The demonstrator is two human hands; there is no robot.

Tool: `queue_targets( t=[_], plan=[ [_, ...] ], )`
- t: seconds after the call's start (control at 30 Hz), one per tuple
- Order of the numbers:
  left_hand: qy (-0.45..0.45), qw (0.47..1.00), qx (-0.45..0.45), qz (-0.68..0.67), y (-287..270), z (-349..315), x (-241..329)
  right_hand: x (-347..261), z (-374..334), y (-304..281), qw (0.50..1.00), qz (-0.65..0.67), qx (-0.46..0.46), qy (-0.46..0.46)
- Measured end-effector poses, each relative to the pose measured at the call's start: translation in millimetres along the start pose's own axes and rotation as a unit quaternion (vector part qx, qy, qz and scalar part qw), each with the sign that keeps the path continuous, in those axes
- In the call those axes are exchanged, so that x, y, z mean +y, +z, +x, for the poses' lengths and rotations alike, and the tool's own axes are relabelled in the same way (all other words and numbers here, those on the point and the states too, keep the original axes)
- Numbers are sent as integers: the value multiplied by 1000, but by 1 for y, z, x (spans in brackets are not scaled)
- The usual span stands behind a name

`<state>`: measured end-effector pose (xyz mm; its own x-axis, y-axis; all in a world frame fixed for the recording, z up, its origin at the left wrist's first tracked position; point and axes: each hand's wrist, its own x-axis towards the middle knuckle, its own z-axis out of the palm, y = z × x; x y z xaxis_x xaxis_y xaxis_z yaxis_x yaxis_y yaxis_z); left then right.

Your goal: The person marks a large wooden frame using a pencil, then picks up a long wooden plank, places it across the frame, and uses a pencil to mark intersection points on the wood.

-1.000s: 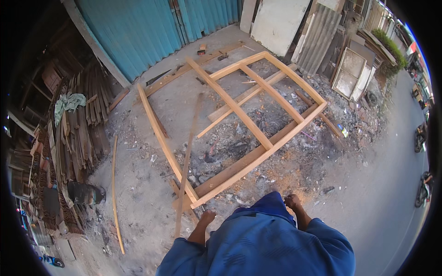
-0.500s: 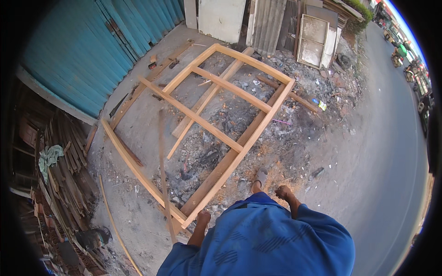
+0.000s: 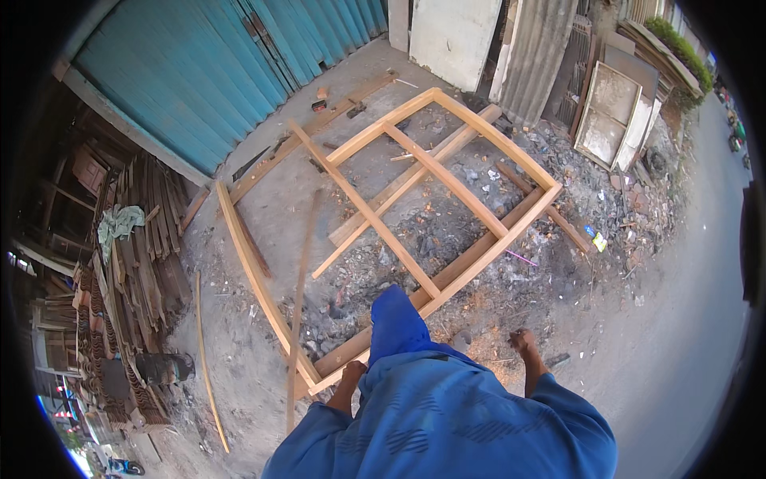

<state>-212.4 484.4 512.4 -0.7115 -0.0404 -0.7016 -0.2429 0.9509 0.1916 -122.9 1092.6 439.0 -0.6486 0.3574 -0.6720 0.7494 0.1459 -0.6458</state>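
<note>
A large frame of pale wooden beams point(image 3: 459, 281) lies on the ground ahead, with crossbars joined between its sides. My left hand point(image 3: 353, 372) hangs by the frame's near beam, its fingers curled and nothing visible in them. From this angle I cannot tell whether it touches the wood. Out to the right, apart from the frame, my right hand point(image 3: 523, 342) is loosely closed over the ground and looks bare. Blue cloth over my raised leg point(image 3: 399, 319) covers part of the near beam. A thin brown slat point(image 3: 300, 311) crosses the frame's left end.
Old planks point(image 3: 148, 247) are piled at the left, a greenish cloth point(image 3: 120, 227) on top. Behind stands a blue corrugated metal door point(image 3: 191, 80). Leaning panels point(image 3: 455, 36) and an old window frame point(image 3: 608, 116) stand at the back. Rubble point(image 3: 630, 199) and a road point(image 3: 678, 319) lie rightward.
My view has swung, so the frame and door sit further right. My leg in blue cloth has come forward toward the near beam. My right hand has moved outward to the right.
</note>
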Motion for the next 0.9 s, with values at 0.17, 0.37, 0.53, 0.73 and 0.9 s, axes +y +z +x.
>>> queue_targets(
  t=[0.17,0.37,0.53,0.73,0.9],
  plan=[
    [-33,999,-11,-21,15,65,77,13,19,-24,999,-36,-19,36],
    [-24,999,32,-29,-34,132,99,-27,70,-15,994,-19,-52,96],
    [-33,978,-12,-207,-68,172,125,-127,108,-12,998,16,51,34],
    [-17,991,-38,-125,-137,272,82,-337,210,68,994,10,28,-106],
    [15,978,-47,-204,-239,324,31,-416,253,105,994,60,54,-79]
  ],
)
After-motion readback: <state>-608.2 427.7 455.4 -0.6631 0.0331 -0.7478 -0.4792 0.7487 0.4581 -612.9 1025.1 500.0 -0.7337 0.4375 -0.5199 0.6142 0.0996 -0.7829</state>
